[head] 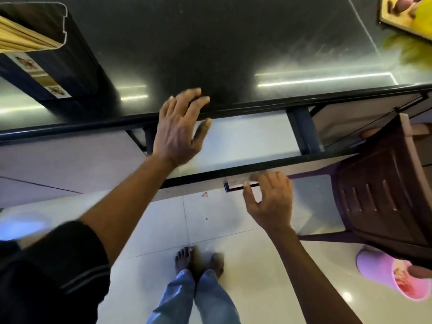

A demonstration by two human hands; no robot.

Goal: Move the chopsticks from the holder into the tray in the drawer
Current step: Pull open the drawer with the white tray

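A tall dark holder [70, 66] stands at the counter's far left, and pale wooden chopsticks [21, 38] stick out of its top. Below the black counter's front edge the drawer [245, 136] is pulled partly out and shows a pale, bare inside; I cannot tell a tray from the drawer bottom. My left hand [180, 132] hovers over the counter edge and the drawer's left end, fingers spread, holding nothing. My right hand [271, 202] grips the handle [233, 184] on the drawer front, fingers curled over it.
The glossy black counter [210, 43] fills the upper view. A wooden board [397, 17] with yellow items lies at its far right corner. A brown plastic chair [383, 183] stands close on the right of the drawer, with a pink bucket [385, 272] below it on the tiled floor.
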